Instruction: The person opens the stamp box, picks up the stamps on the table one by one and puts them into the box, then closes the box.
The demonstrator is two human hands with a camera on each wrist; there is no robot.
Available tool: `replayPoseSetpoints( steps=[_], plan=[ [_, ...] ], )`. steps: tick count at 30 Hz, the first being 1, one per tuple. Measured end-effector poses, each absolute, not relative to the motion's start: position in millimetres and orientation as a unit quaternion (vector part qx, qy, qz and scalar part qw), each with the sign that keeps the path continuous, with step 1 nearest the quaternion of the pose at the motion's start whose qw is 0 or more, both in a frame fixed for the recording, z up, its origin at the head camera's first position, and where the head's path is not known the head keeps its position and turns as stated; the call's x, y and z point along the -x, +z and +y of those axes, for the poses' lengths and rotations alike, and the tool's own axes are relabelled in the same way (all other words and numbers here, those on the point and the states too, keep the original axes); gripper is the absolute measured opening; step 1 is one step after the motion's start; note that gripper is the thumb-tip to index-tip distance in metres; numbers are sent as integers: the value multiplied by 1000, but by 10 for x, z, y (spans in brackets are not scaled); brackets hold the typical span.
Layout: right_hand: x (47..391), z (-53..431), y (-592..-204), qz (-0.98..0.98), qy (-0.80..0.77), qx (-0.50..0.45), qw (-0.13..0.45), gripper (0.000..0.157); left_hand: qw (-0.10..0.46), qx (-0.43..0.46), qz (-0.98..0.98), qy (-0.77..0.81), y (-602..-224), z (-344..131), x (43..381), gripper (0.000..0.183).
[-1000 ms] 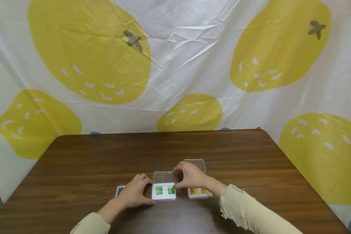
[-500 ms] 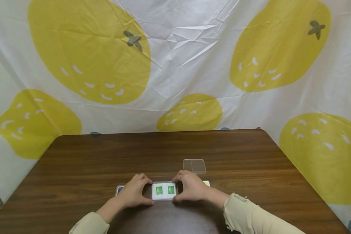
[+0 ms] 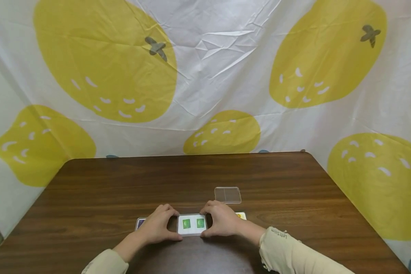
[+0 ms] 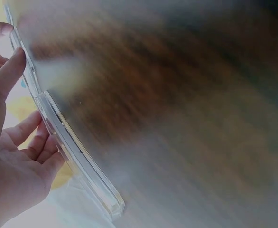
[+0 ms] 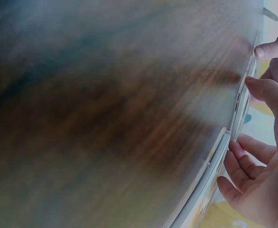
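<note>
A flat clear plastic case (image 3: 191,219) holding a white card with two green squares lies on the wooden table, its see-through lid down over it. My left hand (image 3: 157,225) grips its left end, thumb at the near corner and fingers at the far one. At the right end my right hand (image 3: 223,220) holds it the same way. Both wrist views show the case edge-on, with the left thumb (image 4: 16,66) and the right thumb (image 5: 260,88) against its near side.
Left of the case, a purple-printed case (image 3: 140,221) is mostly hidden behind my left hand. A yellow-orange one (image 3: 241,215) peeks out past my right hand. Behind it a loose clear lid (image 3: 228,195) lies on the table (image 3: 140,182). A fruit-print cloth (image 3: 222,76) hangs beyond.
The clear lid, earlier tilted up over the green-square case in my right hand, has come down flat on it. My right hand has lowered to the case's right end; the left hand has barely moved.
</note>
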State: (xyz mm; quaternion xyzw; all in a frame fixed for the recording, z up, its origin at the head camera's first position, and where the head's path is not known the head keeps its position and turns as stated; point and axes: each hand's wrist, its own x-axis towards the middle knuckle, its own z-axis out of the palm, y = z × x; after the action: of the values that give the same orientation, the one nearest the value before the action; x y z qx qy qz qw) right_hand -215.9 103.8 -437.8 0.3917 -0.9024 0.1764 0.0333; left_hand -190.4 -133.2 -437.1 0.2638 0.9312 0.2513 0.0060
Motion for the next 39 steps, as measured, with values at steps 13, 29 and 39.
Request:
replayPoseSetpoints(
  steps=[13,29,39],
  plan=[
    [2152,1035,-4378,-905,177,-386,22,52,3,-256,935,247,-4398,-1321,1912,58],
    [2174,1110,-4359,-902,220,-370,25,57,-8,-264,937,228,-4337,-1348,1913,71],
    [2487,1675,-4225,-899,304,-314,38,62,-48,-317,915,247,-4232,-1046,1938,67]
  ],
)
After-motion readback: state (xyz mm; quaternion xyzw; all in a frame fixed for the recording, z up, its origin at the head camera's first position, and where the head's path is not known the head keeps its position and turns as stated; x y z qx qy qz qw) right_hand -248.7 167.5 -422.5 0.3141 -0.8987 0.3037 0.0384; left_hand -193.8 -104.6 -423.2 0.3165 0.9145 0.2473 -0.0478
